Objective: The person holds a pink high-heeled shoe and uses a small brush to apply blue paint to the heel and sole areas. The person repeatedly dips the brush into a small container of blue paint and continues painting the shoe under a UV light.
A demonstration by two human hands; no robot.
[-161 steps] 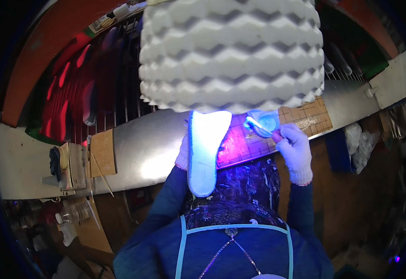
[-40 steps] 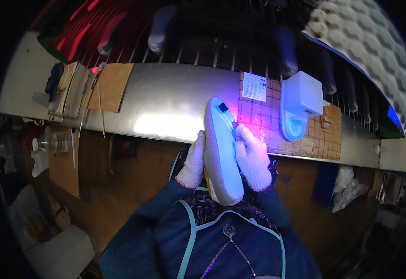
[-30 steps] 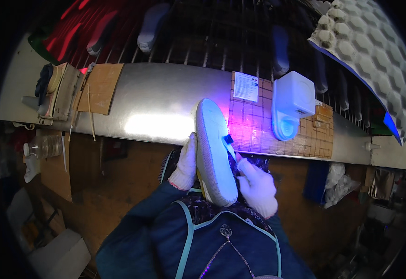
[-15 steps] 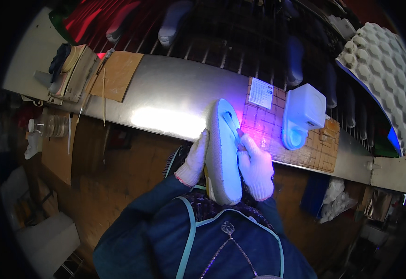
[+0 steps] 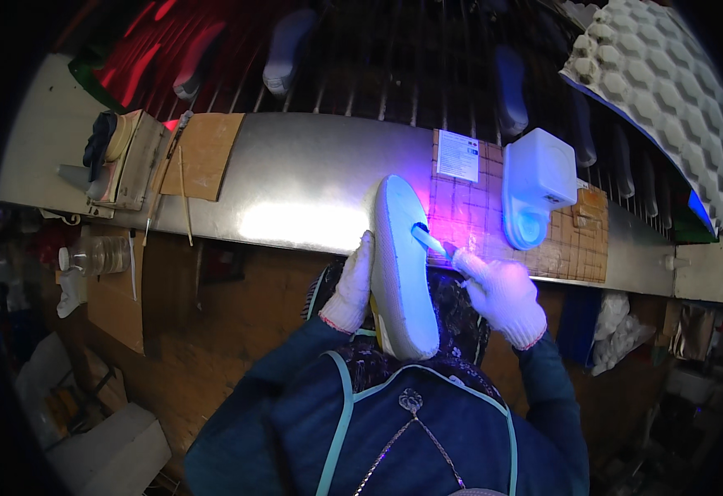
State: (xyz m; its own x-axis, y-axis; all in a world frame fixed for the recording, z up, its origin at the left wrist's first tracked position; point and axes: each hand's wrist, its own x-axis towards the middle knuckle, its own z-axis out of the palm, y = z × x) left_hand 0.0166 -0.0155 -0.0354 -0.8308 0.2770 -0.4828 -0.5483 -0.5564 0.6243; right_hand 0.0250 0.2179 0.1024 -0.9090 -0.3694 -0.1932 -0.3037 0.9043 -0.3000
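Right hand, now farther out from the upturned shoe, grips a brush, tip at the shoe's right edge; left hand grips its left side; beyond, a metal bench bears a white container

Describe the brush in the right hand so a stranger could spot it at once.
Start at the long metal bench. By its front edge, the left hand holds a pale shoe, and the dark-tipped brush angles from the gloved right hand to that shoe's right edge. It alone is held; the thin sticks at left lie loose.
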